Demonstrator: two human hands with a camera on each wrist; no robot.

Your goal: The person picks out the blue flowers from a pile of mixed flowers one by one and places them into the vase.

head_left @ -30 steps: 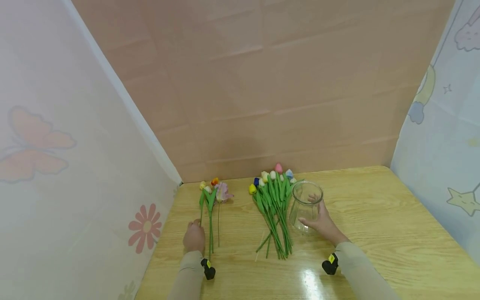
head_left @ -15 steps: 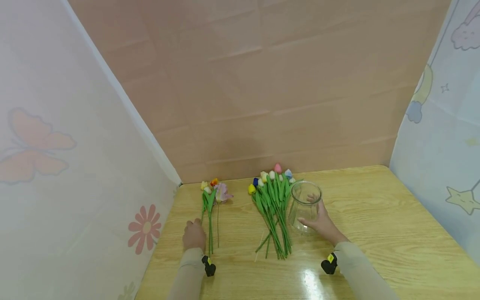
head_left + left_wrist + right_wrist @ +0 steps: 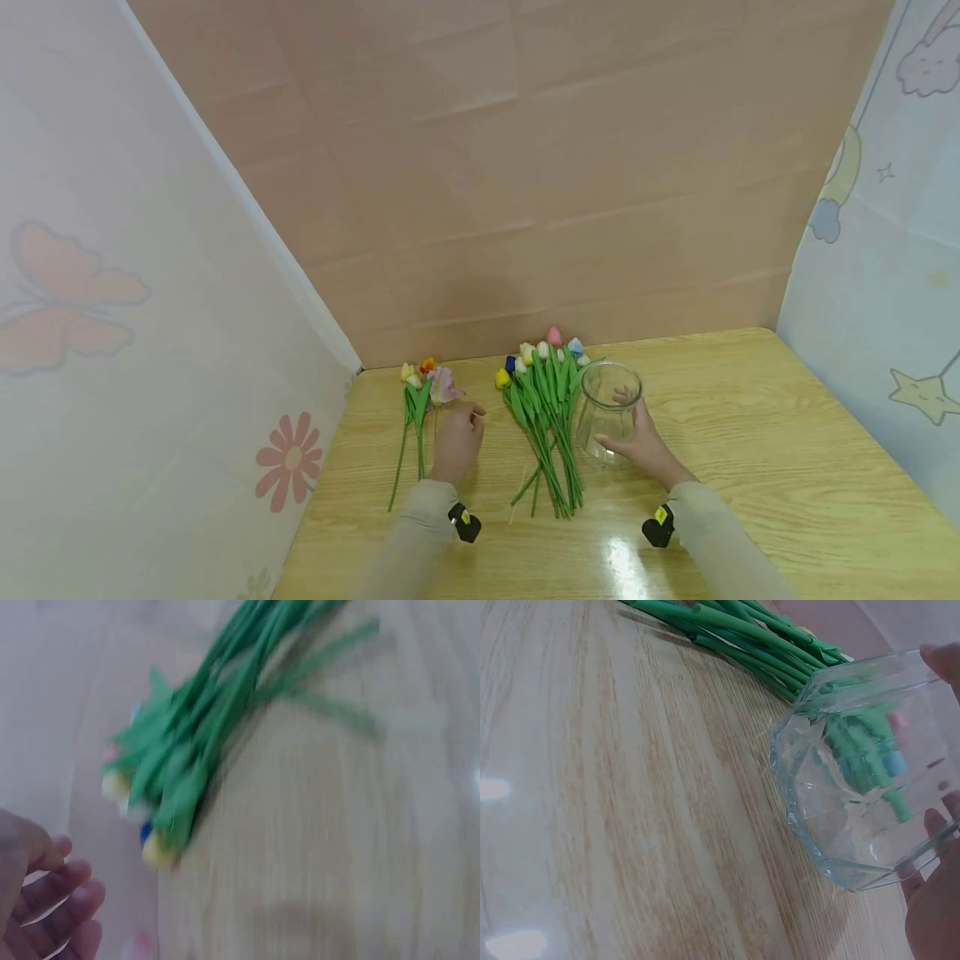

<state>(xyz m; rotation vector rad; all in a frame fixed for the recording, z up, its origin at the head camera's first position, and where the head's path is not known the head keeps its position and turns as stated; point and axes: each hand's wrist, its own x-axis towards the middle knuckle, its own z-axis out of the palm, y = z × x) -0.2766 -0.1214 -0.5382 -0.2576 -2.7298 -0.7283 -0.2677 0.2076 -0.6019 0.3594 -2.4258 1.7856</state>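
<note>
My left hand [image 3: 457, 443] is just right of a small group of artificial tulips [image 3: 417, 404] and covers most of the stem of a pale purple flower [image 3: 442, 386]. In the left wrist view its fingers [image 3: 56, 896] are loosely bent, with nothing seen between them. On the right, my right hand [image 3: 647, 447] holds a clear glass vase [image 3: 596, 425], thumb and fingers spread around its side. The right wrist view shows the vase's faceted base. A large bunch of tulips [image 3: 551, 408] with yellow, blue, white and pink heads lies directly left of the vase.
Everything lies on a wood-grain table [image 3: 750, 467]. A brown cloth wall [image 3: 510, 208] stands behind it, with printed panels [image 3: 187, 333] at both sides. A thin pale strip [image 3: 517, 496] lies beside the bunch's stem ends.
My left hand has let go of the leftmost tulip's stem and moved right and slightly away from me. That tulip lies with its stem in view. The right hand and vase stay put.
</note>
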